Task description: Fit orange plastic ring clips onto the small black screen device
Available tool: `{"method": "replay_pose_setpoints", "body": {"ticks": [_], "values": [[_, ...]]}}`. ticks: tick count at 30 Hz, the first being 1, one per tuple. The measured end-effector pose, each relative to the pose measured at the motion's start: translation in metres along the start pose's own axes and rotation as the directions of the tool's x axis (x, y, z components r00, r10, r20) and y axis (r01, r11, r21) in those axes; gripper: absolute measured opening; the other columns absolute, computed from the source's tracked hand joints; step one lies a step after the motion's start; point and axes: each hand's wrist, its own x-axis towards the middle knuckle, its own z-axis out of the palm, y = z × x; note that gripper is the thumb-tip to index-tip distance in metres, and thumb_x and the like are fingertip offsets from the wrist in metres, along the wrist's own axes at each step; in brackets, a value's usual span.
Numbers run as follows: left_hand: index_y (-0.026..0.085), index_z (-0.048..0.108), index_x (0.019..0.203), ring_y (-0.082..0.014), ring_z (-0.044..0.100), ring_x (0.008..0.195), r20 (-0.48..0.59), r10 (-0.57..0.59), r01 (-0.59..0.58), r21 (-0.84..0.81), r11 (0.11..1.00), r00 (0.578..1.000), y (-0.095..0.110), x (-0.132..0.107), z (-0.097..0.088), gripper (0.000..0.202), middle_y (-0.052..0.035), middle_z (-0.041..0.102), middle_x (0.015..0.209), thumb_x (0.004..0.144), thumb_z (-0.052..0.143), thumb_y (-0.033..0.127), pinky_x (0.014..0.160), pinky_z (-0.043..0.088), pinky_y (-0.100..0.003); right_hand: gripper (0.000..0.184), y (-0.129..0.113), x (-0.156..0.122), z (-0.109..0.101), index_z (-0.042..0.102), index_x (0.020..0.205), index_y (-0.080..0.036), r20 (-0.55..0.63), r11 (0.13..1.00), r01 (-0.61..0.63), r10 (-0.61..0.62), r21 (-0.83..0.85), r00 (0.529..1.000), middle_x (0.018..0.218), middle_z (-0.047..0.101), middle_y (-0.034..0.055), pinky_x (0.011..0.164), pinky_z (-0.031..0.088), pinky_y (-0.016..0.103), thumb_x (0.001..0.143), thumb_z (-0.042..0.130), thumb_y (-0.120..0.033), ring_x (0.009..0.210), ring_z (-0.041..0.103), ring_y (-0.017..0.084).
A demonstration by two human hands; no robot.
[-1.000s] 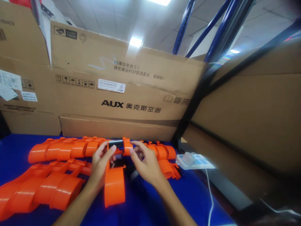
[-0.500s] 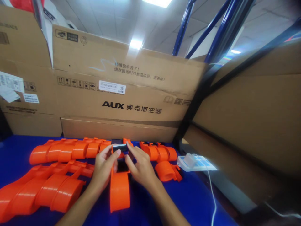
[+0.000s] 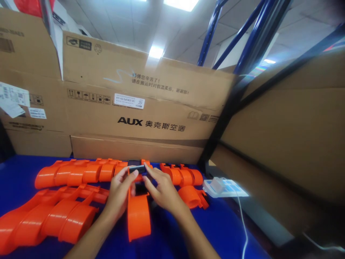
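An orange tape dispenser (image 3: pixel 139 219) is held upright over the blue table, its round drum hanging downward. At its top sits a dark part with a pale toothed blade (image 3: pixel 137 168). My left hand (image 3: pixel 120 190) is closed around the upper left side, with the thumb on the dark part. From the right, my right hand (image 3: pixel 163 189) pinches the blade end between forefinger and thumb; its other fingers are hidden. Just behind the hands lies a small dark object (image 3: pixel 134 163), mostly covered.
More orange dispensers (image 3: pixel 77 173) stand in rows at the left, and others (image 3: pixel 185 176) sit to the right. A white power strip (image 3: pixel 229 187) with a plug and cable lies on the right of the blue table (image 3: pixel 215 226). Cardboard boxes (image 3: pixel 151 144) close off the back.
The dispenser's drum has swung slightly to the right, and the toothed blade has tilted a little. Both hands keep nearly the same grip and place.
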Motion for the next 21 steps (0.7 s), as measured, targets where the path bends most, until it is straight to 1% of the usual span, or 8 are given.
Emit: {"method": "replay_pose_setpoints", "body": {"ticks": [3, 6, 8, 10, 14, 17, 21], "values": [[0.017, 0.068, 0.093, -0.0065, 0.048, 0.04, -0.021, -0.049, 0.048, -0.063, 0.997, 0.999, 0.001, 0.001, 0.002, 0.04, 0.0027, 0.065, 0.066, 0.069, 0.082, 0.045, 0.042, 0.039, -0.02, 0.052, 0.002, -0.002, -0.001, 0.044, 0.148, -0.022, 0.063, 0.997, 0.041, -0.037, -0.058, 0.997, 0.125, 0.067, 0.0131, 0.093, 0.055, 0.042, 0.097, 0.05, -0.019, 0.106, 0.065, 0.024], [0.017, 0.069, 0.092, -0.0081, 0.053, 0.043, -0.002, -0.086, 0.085, -0.124, 0.989, 0.996, 0.001, 0.002, 0.003, 0.039, 0.0021, 0.067, 0.067, 0.067, 0.084, 0.042, 0.046, 0.043, -0.021, 0.059, 0.007, -0.004, 0.005, 0.04, 0.151, -0.02, 0.048, 0.989, 0.074, -0.068, -0.13, 0.997, 0.112, 0.07, 0.0131, 0.086, 0.057, 0.041, 0.093, 0.05, -0.013, 0.093, 0.066, 0.024], [0.017, 0.07, 0.096, -0.0086, 0.055, 0.045, 0.037, -0.108, 0.112, -0.135, 0.984, 0.993, 0.0, 0.001, 0.003, 0.039, 0.0024, 0.067, 0.067, 0.067, 0.086, 0.039, 0.046, 0.043, -0.021, 0.061, 0.009, -0.006, 0.01, 0.041, 0.149, -0.017, 0.012, 0.981, 0.086, -0.085, -0.172, 0.996, 0.102, 0.072, 0.0125, 0.082, 0.058, 0.041, 0.089, 0.05, -0.01, 0.086, 0.066, 0.024], [0.018, 0.071, 0.099, -0.0082, 0.054, 0.043, 0.073, -0.126, 0.134, -0.108, 0.985, 0.989, -0.001, 0.001, 0.003, 0.04, 0.0029, 0.066, 0.065, 0.067, 0.086, 0.037, 0.044, 0.041, -0.02, 0.061, 0.01, -0.008, 0.013, 0.044, 0.146, -0.015, -0.008, 0.977, 0.099, -0.102, -0.191, 0.995, 0.095, 0.072, 0.0117, 0.079, 0.058, 0.04, 0.086, 0.051, -0.008, 0.081, 0.065, 0.024], [0.016, 0.073, 0.099, -0.0072, 0.048, 0.041, 0.089, -0.116, 0.121, -0.05, 0.991, 0.989, -0.002, 0.001, 0.002, 0.04, 0.0036, 0.061, 0.057, 0.068, 0.085, 0.038, 0.042, 0.037, -0.019, 0.059, 0.008, -0.01, 0.017, 0.048, 0.141, -0.013, -0.026, 0.973, 0.097, -0.105, -0.21, 0.994, 0.084, 0.07, 0.0095, 0.075, 0.058, 0.038, 0.083, 0.05, -0.005, 0.076, 0.063, 0.023], [0.015, 0.072, 0.096, -0.0065, 0.044, 0.041, 0.099, -0.106, 0.111, -0.042, 0.993, 0.989, -0.002, 0.001, 0.001, 0.039, 0.0046, 0.057, 0.053, 0.068, 0.085, 0.038, 0.041, 0.033, -0.019, 0.054, 0.004, -0.01, 0.02, 0.05, 0.138, -0.011, -0.061, 0.964, 0.088, -0.107, -0.249, 0.992, 0.08, 0.068, 0.0092, 0.074, 0.058, 0.037, 0.084, 0.045, -0.004, 0.075, 0.062, 0.023], [0.016, 0.07, 0.094, -0.0055, 0.04, 0.039, 0.123, -0.107, 0.113, -0.046, 0.993, 0.987, -0.002, 0.0, 0.001, 0.035, 0.0061, 0.053, 0.049, 0.07, 0.084, 0.037, 0.041, 0.031, -0.019, 0.049, 0.001, -0.01, 0.024, 0.052, 0.134, -0.012, -0.092, 0.953, 0.087, -0.119, -0.291, 0.989, 0.08, 0.066, 0.0089, 0.075, 0.057, 0.037, 0.086, 0.044, -0.005, 0.076, 0.062, 0.023]]}}
